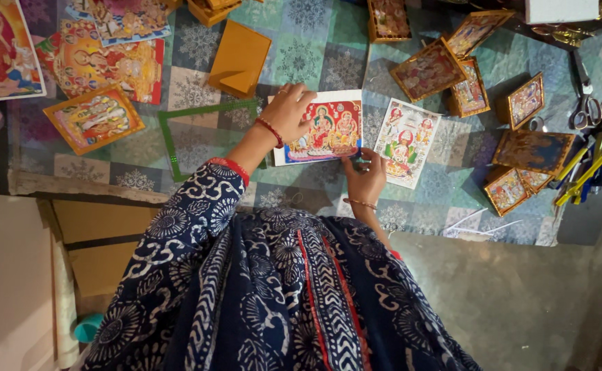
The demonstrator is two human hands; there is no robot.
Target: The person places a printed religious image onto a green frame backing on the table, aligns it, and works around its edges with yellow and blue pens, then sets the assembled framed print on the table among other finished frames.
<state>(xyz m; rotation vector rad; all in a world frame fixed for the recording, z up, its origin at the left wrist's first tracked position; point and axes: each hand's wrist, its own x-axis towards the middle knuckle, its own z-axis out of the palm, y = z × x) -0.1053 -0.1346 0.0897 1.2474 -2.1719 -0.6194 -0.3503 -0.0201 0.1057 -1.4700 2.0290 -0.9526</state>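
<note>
The print (328, 130) was red and gold with a white border, and the cloth (301, 55) under it was teal patchwork with pale snowflake motifs. The sleeve (184, 220) was navy with white swirls, and the frame (208, 141) was green.
</note>
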